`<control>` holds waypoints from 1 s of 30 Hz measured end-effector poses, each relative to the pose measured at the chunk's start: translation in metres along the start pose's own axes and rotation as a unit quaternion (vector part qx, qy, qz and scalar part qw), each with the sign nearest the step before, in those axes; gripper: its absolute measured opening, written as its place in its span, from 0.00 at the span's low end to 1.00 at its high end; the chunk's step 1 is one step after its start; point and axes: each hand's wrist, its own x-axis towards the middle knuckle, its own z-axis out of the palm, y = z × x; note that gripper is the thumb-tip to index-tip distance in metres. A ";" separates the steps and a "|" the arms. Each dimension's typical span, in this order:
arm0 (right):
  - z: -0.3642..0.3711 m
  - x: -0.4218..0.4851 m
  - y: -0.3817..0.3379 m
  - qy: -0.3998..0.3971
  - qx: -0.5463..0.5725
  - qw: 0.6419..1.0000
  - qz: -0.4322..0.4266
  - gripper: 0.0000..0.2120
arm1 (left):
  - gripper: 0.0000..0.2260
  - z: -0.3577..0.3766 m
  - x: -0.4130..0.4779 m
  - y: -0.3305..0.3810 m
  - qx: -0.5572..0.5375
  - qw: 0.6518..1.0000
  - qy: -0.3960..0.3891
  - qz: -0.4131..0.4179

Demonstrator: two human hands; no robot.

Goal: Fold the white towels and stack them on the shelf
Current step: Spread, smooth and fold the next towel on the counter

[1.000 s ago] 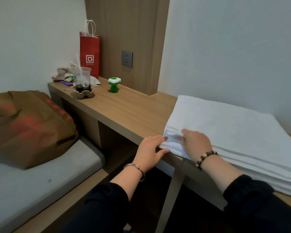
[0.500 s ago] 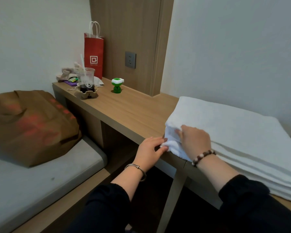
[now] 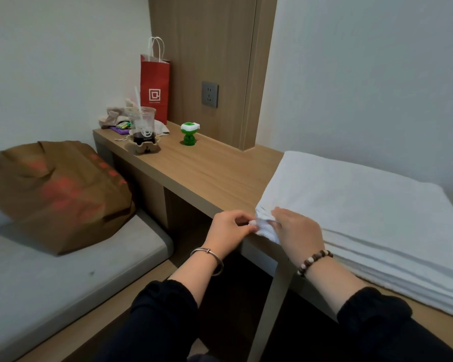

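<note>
We are standing at the near edge of a long wooden tabletop [image 3: 207,176], and both our hands are meeting at one spot. The white towels [image 3: 364,212] are lying in a flat, folded stack on the right part of the tabletop, filling it from the front edge back to the wall. The stack's near left corner [image 3: 264,225] is being lifted and bunched up just above the tabletop's edge.

Our left hand [image 3: 229,228] is pinching the tip of that corner between the thumb and curled fingertips. Our right hand [image 3: 296,231] is gripping the same corner from the other side, its fingers folding over the cloth and its wrist lying on the stack's front edge. The two hands are almost touching, with only the bunched cloth between them. A silver bangle [image 3: 210,258] is circling the left wrist and a bead bracelet [image 3: 315,261] the right.

Farther along the tabletop to the left, well apart from the towels, a small green figure [image 3: 190,133] is standing upright. Beyond it a clear cup [image 3: 141,124] of dark drink is sitting in a cardboard holder, and a red paper bag [image 3: 154,84] is standing against the wood panel beside a grey wall socket [image 3: 209,94]. A crumpled brown bag [image 3: 58,192] is resting on the grey bed [image 3: 63,273] at the left.
</note>
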 end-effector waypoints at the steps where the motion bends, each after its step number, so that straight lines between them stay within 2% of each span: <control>1: 0.001 -0.001 0.002 -0.015 0.011 1.000 0.002 0.06 | 0.07 -0.004 0.000 0.000 0.005 1.000 0.011 0.000; 3: 0.002 -0.004 0.007 -0.057 0.006 0.998 -0.016 0.09 | 0.04 -0.014 0.001 -0.001 0.027 0.998 0.058 0.010; 6: 0.000 -0.006 0.012 -0.132 0.006 0.990 -0.041 0.20 | 0.11 -0.016 -0.002 0.010 0.057 0.991 0.093 0.084; 9: -0.017 0.001 0.019 -0.211 0.167 0.963 0.031 0.23 | 0.14 0.001 -0.003 0.032 0.163 0.965 0.011 0.204; 11: -0.030 0.004 0.029 -0.212 0.259 0.938 0.090 0.21 | 0.14 0.006 0.000 0.038 0.258 0.934 -0.038 0.245; 12: -0.035 0.003 0.034 -0.212 0.257 0.938 0.098 0.20 | 0.13 0.006 0.002 0.038 0.302 0.916 -0.051 0.258; 16: -0.046 -0.017 0.062 -0.228 0.163 0.953 0.113 0.24 | 0.15 -0.001 0.009 0.037 0.407 0.866 -0.087 0.276; 21: -0.058 -0.051 0.091 -0.247 0.078 0.958 0.120 0.31 | 0.11 0.005 0.006 0.030 0.438 0.850 -0.086 0.281; 24: -0.060 -0.064 0.097 -0.194 0.072 0.969 0.133 0.24 | 0.12 0.006 0.003 0.035 0.452 0.840 -0.078 0.290; 28: -0.064 -0.068 0.102 -0.214 0.087 0.967 0.108 0.21 | 0.19 0.013 0.006 0.062 0.500 0.812 -0.078 0.290; 30: -0.068 -0.066 0.102 -0.194 0.138 0.963 0.124 0.20 | 0.18 0.029 0.014 0.081 0.509 0.819 -0.057 0.257</control>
